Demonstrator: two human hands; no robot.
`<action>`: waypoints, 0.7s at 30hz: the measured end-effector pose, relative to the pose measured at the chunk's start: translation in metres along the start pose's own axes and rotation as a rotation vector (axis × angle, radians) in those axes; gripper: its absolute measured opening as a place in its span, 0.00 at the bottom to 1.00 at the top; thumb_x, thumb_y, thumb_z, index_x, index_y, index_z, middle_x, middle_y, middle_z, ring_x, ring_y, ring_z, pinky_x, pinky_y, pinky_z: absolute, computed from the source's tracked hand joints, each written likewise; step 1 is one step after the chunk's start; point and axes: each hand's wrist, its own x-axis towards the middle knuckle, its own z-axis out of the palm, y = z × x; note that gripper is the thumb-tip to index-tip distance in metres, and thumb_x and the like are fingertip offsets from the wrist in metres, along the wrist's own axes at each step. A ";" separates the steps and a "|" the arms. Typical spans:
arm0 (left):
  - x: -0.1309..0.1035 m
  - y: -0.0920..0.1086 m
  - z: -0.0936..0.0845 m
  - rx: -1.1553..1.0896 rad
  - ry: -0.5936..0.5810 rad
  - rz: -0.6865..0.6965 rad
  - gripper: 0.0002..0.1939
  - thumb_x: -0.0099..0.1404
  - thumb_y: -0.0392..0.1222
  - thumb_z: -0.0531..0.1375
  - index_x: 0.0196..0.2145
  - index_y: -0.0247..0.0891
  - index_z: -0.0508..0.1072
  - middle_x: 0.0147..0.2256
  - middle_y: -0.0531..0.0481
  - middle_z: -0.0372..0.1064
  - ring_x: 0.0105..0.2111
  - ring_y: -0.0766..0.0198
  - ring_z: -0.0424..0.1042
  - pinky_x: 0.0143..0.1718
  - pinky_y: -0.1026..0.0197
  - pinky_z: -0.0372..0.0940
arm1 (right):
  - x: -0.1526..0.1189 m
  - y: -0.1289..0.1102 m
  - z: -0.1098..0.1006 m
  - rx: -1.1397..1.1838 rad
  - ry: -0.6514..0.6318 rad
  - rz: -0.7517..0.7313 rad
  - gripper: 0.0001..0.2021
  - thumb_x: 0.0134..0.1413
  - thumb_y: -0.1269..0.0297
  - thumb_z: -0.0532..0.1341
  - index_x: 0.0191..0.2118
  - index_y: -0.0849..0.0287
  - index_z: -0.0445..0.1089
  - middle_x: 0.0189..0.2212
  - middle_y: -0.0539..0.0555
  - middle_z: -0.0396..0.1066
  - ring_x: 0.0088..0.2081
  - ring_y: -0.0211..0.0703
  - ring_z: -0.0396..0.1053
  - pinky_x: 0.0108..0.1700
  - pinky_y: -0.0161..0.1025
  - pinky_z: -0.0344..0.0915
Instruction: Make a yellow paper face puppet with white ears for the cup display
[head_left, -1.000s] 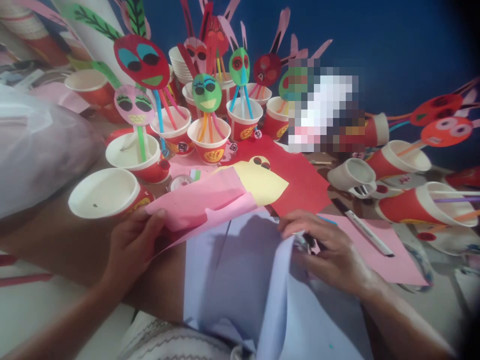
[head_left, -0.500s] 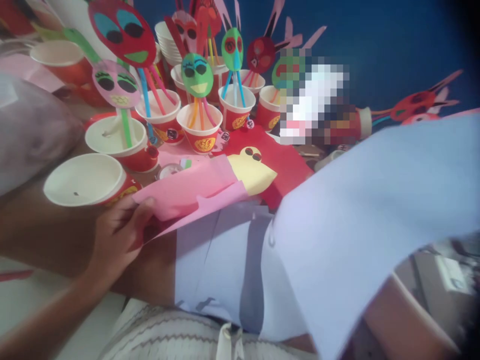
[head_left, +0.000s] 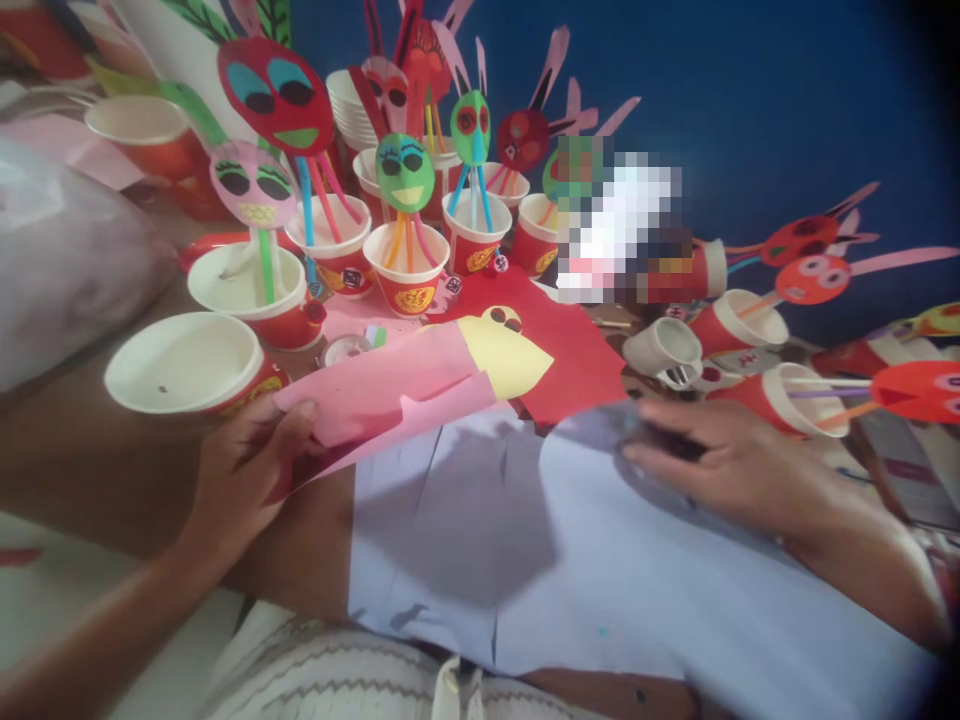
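Observation:
Pinched between thumb and fingers, a sheet of pink paper (head_left: 382, 382) is in my left hand (head_left: 251, 455); its cut edge faces right. Just beyond it lies a pale yellow paper cutout (head_left: 504, 352), pointed at one end, with two dark oval eye shapes, partly covered by the pink paper. My right hand (head_left: 709, 470) is closed on the top edge of a large pale blue-white sheet (head_left: 645, 570) that sags toward me. More pale sheets (head_left: 442, 520) lie flat on the table under it.
Red paper cups (head_left: 409, 265) carrying paper faces on coloured straws crowd the back. An open cup (head_left: 184, 365) stands beyond my left hand. Red paper (head_left: 574, 350) and a white mug (head_left: 664, 352) lie farther back. A plastic bag (head_left: 71, 250) is at far left.
The large pale sheet, raised across the right side before, has come down low, uncovering my right hand, the mug and the cups at right. My left hand keeps the pink paper in about the same place.

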 end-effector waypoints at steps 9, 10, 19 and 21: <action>0.001 -0.003 0.000 -0.104 -0.017 -0.016 0.13 0.57 0.49 0.60 0.27 0.36 0.70 0.19 0.58 0.65 0.20 0.70 0.66 0.21 0.71 0.60 | 0.014 -0.033 0.043 -0.421 -0.179 -0.166 0.10 0.54 0.60 0.60 0.42 0.55 0.71 0.33 0.52 0.73 0.30 0.43 0.71 0.27 0.36 0.56; 0.001 -0.003 0.000 -0.117 -0.017 -0.018 0.13 0.57 0.49 0.60 0.26 0.36 0.69 0.19 0.57 0.65 0.20 0.70 0.66 0.21 0.71 0.60 | 0.017 -0.038 0.046 -0.438 -0.157 -0.199 0.10 0.56 0.60 0.59 0.42 0.55 0.70 0.34 0.52 0.73 0.28 0.42 0.71 0.26 0.36 0.53; 0.001 -0.008 0.000 -0.210 -0.029 -0.052 0.11 0.57 0.48 0.61 0.29 0.36 0.70 0.20 0.57 0.64 0.20 0.69 0.66 0.21 0.69 0.63 | 0.023 -0.045 0.051 -0.464 -0.216 -0.256 0.08 0.55 0.69 0.57 0.41 0.57 0.69 0.31 0.51 0.73 0.25 0.39 0.69 0.24 0.36 0.47; 0.001 -0.009 0.000 -0.180 -0.016 -0.039 0.11 0.57 0.48 0.61 0.28 0.36 0.70 0.20 0.57 0.64 0.20 0.69 0.65 0.20 0.69 0.62 | 0.022 -0.045 0.052 -0.485 -0.140 -0.255 0.11 0.57 0.65 0.56 0.46 0.58 0.67 0.37 0.54 0.72 0.27 0.41 0.69 0.24 0.36 0.49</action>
